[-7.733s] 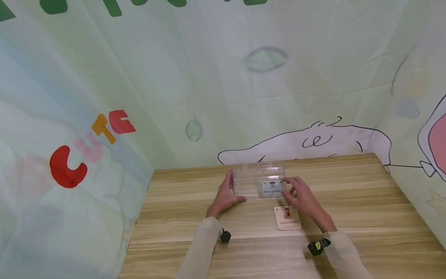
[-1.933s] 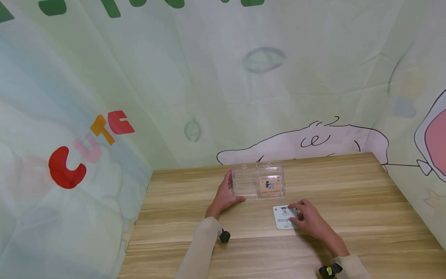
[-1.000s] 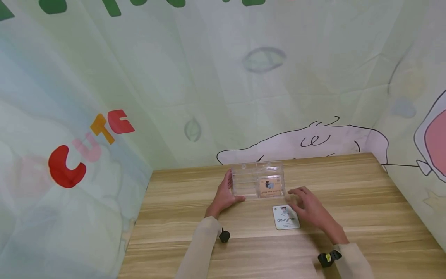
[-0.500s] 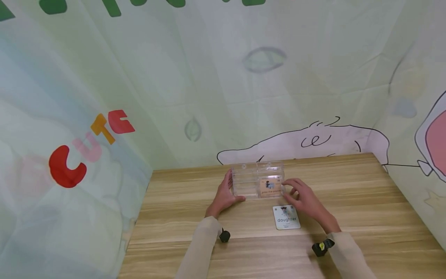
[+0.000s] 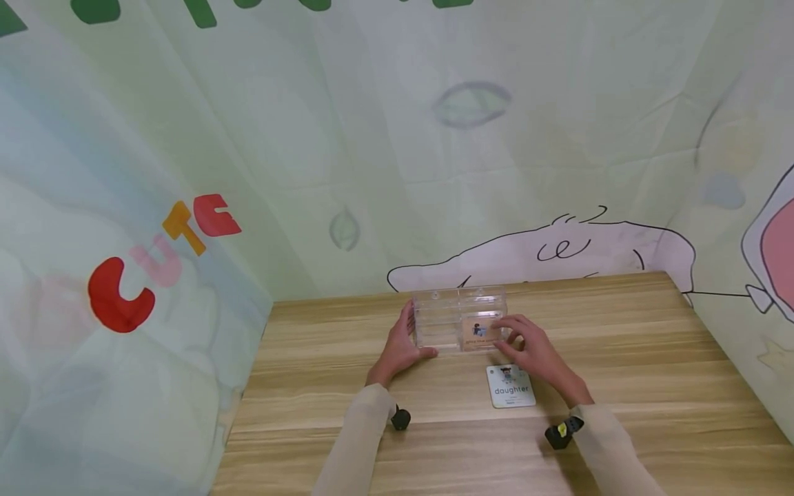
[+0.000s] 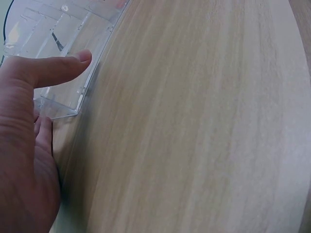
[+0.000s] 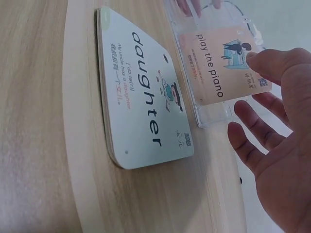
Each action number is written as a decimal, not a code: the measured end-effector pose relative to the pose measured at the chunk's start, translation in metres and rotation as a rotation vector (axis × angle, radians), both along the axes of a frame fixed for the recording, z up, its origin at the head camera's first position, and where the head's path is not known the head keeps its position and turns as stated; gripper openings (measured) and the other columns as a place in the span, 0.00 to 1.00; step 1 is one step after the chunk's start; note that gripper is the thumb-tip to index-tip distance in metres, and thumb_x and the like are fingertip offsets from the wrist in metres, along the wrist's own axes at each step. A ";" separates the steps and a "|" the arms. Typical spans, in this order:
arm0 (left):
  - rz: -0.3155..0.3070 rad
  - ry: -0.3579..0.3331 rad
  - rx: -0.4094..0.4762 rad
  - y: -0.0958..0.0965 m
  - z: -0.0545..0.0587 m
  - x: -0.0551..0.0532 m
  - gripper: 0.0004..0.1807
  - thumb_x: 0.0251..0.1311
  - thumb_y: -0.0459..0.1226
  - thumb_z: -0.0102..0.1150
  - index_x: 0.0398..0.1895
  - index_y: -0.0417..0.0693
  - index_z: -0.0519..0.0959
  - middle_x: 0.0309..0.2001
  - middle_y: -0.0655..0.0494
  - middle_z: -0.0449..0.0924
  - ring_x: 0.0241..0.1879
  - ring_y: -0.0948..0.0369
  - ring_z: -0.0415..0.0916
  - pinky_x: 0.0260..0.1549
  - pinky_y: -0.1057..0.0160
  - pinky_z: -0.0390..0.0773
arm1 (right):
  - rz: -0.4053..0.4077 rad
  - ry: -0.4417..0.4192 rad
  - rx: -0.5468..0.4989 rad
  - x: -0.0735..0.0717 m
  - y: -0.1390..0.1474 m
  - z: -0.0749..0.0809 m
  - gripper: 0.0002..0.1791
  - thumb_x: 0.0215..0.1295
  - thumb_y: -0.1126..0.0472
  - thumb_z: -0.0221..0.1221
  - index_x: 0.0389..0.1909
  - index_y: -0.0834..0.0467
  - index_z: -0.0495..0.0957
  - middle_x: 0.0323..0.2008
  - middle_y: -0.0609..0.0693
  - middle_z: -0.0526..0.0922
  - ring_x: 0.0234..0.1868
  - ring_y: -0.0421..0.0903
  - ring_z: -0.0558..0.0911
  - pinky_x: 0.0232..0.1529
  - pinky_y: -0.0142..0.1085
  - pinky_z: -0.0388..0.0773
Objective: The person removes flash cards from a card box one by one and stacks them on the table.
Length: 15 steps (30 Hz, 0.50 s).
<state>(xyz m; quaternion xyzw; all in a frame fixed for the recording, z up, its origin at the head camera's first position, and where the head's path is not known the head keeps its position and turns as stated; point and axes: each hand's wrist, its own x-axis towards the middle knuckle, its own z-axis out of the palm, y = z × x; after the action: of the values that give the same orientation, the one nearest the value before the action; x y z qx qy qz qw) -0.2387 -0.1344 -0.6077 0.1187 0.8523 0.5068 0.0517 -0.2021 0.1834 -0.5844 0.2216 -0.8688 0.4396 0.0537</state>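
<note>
The clear plastic box [image 5: 437, 331] stands at the back of the wooden table and has two compartments side by side. Its left end is gripped by my left hand [image 5: 398, 351], thumb in front and fingers partly hidden at the side. An orange "play the piano" card [image 5: 476, 332] is in the right compartment. My right hand [image 5: 532, 348] pinches that card at its right side; in the right wrist view the thumb lies on its face and a fingertip is hidden at its edge. A stack of cards with a blue "daughter" card [image 7: 146, 92] on top lies in front of the box.
The wooden table [image 5: 310, 413] ends at the printed cloth backdrop [image 5: 397, 172], close behind the box. Each wrist carries a small black device, the left one [image 5: 400, 418] and the right one [image 5: 563, 432].
The "daughter" card was in the right compartment and now tops the stack, covering "read books". My right hand left the stack and moved up and left to the "play the piano" card. The left hand stays put.
</note>
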 end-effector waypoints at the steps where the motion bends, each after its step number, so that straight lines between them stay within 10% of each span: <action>1: -0.001 0.001 -0.001 0.000 0.000 0.000 0.69 0.48 0.37 0.86 0.86 0.44 0.44 0.84 0.40 0.53 0.82 0.45 0.55 0.81 0.52 0.60 | 0.002 0.005 0.000 -0.001 0.000 -0.001 0.20 0.67 0.67 0.70 0.59 0.56 0.83 0.58 0.57 0.82 0.39 0.43 0.83 0.37 0.31 0.86; 15: -0.011 0.006 0.026 -0.001 0.000 -0.001 0.69 0.47 0.36 0.86 0.86 0.42 0.45 0.83 0.38 0.54 0.82 0.45 0.56 0.80 0.50 0.62 | -0.023 0.006 0.026 -0.008 -0.004 -0.001 0.18 0.65 0.71 0.70 0.53 0.53 0.87 0.51 0.50 0.88 0.43 0.43 0.82 0.39 0.32 0.84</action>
<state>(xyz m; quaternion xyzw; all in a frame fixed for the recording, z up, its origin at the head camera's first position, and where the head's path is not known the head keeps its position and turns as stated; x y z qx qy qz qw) -0.2396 -0.1352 -0.6079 0.1254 0.8451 0.5172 0.0504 -0.2100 0.1793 -0.5856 0.2137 -0.8767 0.4271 0.0583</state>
